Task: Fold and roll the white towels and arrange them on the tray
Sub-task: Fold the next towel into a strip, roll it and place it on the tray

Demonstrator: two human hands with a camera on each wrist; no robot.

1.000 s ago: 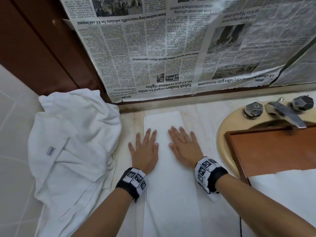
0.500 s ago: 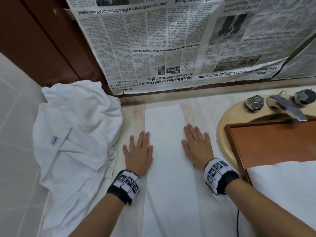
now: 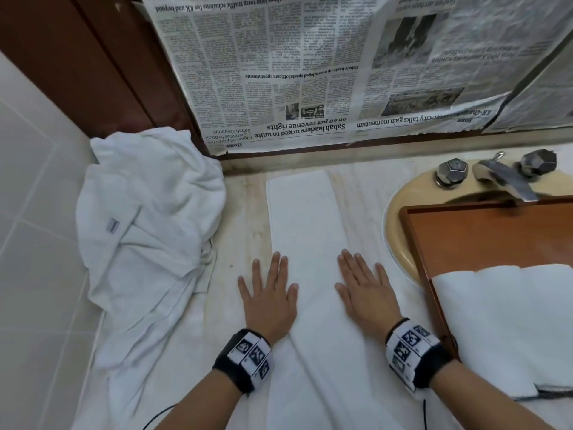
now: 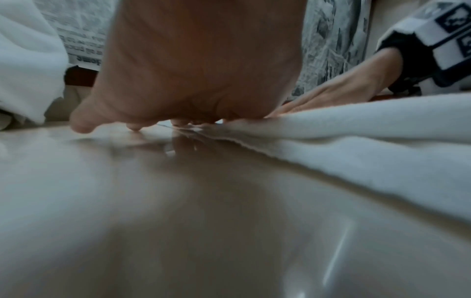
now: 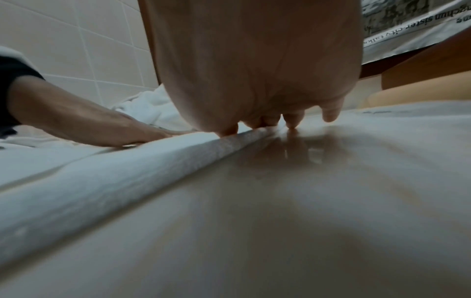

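A heap of loose towels [image 3: 139, 218] waits left of the folded towel [image 3: 307, 243]; they still need folding, I think. The left hand [image 3: 269, 293] lies flat, fingers straight, on the folded towel's left edge, holding nothing. The long strip is folded but not rolled. The right hand [image 3: 366, 290] lies flat on its right edge. Right of it, the tray [image 3: 483, 237] holds some finished towels [image 3: 508, 318]. The counter [image 3: 362, 193] is pale marble, with newspaper [image 3: 325, 72] behind.

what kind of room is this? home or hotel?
A bathroom vanity, most likely; home or hotel can't be told. A beige basin with a metal faucet is set into a marble-look counter, with white wall tiles on the left. The white towels and wooden tray hint at housekeeping.
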